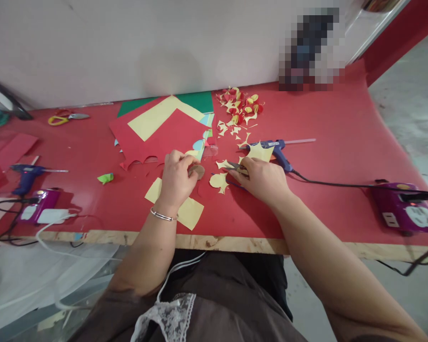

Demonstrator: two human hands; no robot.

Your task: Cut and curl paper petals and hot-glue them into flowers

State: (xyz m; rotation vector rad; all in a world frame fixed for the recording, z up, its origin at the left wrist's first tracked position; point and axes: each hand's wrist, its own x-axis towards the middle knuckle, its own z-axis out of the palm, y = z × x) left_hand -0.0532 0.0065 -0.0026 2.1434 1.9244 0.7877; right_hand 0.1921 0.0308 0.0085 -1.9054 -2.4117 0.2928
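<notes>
Between the thumb and fingers of my left hand [178, 178] is a round greyish-brown disc [198, 171], pinched by its edge just above the red tabletop. My right hand [263, 178] is closed round a pair of scissors [237, 167], whose dark blades point left; their handles are mostly hidden by the hand. Under and beside the blades lie a pale yellow paper circle [218, 181] and jagged yellow offcuts. A yellow paper sheet [191, 213] rests partly beneath my left wrist. Behind my right hand is a larger yellow scrap [262, 152] with a scalloped edge.
Red, yellow and green paper sheets [171, 128] are stacked at the back. Right of them sits a pile of red and yellow cut pieces [240, 104]. Glue guns [278, 151] and purple power strips [406, 206] with trailing cords flank both sides. Yellow-handled scissors [67, 117] lie back left.
</notes>
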